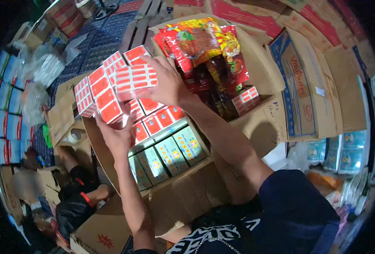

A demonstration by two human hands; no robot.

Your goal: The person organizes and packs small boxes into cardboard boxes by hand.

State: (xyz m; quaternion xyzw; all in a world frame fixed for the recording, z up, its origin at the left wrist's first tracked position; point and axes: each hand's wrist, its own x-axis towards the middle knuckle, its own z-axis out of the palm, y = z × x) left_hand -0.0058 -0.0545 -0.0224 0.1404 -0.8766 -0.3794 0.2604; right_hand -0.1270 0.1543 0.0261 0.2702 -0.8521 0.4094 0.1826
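Note:
My left hand (119, 137) is closed on the lower edge of a shrink-wrapped pack of red-and-white boxes (105, 93) at the open carton's left side. My right hand (168, 80) grips the right end of another striped pack of red-and-white boxes (134, 78), which touches the first. Below both hands, inside the cardboard carton (187, 180), more red-and-white boxes (162, 120) lie behind a row of pale green boxes (168, 154) with blue lettering. The undersides of the held packs are hidden.
Behind, another carton (266, 74) holds red and yellow food packets (200, 42), dark bottles and a red-and-white pack (246, 100). A person in dark clothes (73, 211) is low at left. Blue-and-white packs (3, 114) are stacked at far left. Flattened cardboard (302, 89) leans at right.

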